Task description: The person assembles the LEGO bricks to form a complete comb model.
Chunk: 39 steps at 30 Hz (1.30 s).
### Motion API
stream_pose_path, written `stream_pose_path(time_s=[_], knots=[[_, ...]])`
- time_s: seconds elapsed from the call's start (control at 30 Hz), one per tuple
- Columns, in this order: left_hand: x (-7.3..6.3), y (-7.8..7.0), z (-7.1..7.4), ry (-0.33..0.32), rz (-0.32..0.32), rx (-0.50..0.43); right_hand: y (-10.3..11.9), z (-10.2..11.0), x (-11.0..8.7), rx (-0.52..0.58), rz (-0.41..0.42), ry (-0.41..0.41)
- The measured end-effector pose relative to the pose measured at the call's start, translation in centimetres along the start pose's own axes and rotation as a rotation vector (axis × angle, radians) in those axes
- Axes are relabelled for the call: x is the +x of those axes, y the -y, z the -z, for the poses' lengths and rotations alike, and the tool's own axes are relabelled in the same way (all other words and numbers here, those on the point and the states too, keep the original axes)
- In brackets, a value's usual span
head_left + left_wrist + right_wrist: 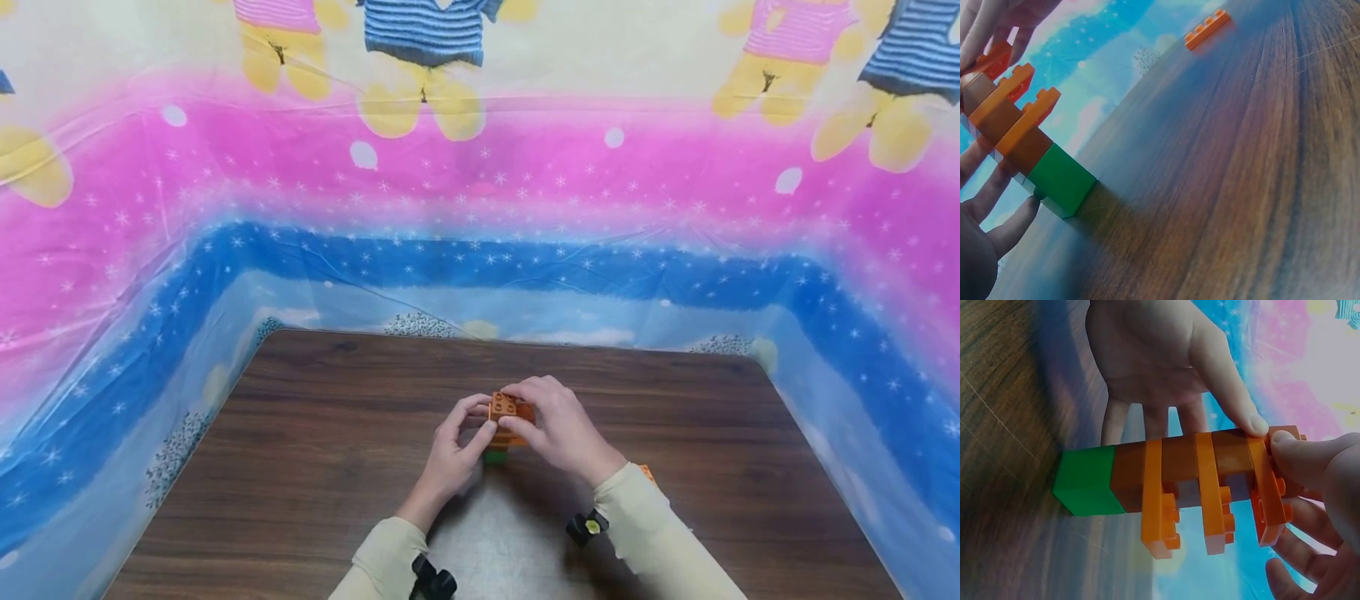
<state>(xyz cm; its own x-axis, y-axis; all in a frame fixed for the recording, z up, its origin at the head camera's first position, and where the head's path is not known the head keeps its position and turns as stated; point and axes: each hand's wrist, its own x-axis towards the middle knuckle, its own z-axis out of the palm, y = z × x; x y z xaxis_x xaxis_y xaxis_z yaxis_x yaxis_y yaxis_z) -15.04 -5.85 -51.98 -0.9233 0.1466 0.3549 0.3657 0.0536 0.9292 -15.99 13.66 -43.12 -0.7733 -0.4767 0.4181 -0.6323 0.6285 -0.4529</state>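
A tower of toy building bricks stands on the table, with a green brick at its foot. Above the green, brown bricks alternate with thin orange bricks that jut out to one side. My left hand holds the tower from its left, the thumb near the top orange brick and the other fingers behind the stack. With my right hand I pinch the topmost brown brick between thumb and fingers. The top orange brick looks slightly tilted.
Another orange brick lies apart on the wooden table, partly hidden by the right sleeve in the head view. A printed cloth hangs around the table's back and sides.
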Motion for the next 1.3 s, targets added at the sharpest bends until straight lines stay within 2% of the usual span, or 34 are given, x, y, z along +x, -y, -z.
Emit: stream_pose_path(time_s=[0.3,0.57,0.7,0.9,1.2,1.3], knots=[[0.0,-0.1,0.2,0.004,0.003,-0.021,0.2,0.5,0.4,-0.042,0.035,0.026],[-0.1,0.1,0.4,0.035,-0.008,-0.022,0.2,0.2,0.2,-0.019,0.015,0.030],[-0.1,0.1,0.7,0.047,-0.037,-0.020,0.2,0.0,0.0,-0.001,0.008,0.016],[0.3,-0.8,0.8,0.039,-0.097,-0.047,0.1,-0.3,0.0,0.010,0.001,0.002],[0.9,-1.8,0.6,0.029,-0.072,-0.018,0.0,-0.4,-0.2,0.035,-0.007,-0.004],[0.9,-1.9,0.5,0.026,-0.063,-0.014,-0.1,-0.3,-0.4,0.086,-0.011,-0.008]])
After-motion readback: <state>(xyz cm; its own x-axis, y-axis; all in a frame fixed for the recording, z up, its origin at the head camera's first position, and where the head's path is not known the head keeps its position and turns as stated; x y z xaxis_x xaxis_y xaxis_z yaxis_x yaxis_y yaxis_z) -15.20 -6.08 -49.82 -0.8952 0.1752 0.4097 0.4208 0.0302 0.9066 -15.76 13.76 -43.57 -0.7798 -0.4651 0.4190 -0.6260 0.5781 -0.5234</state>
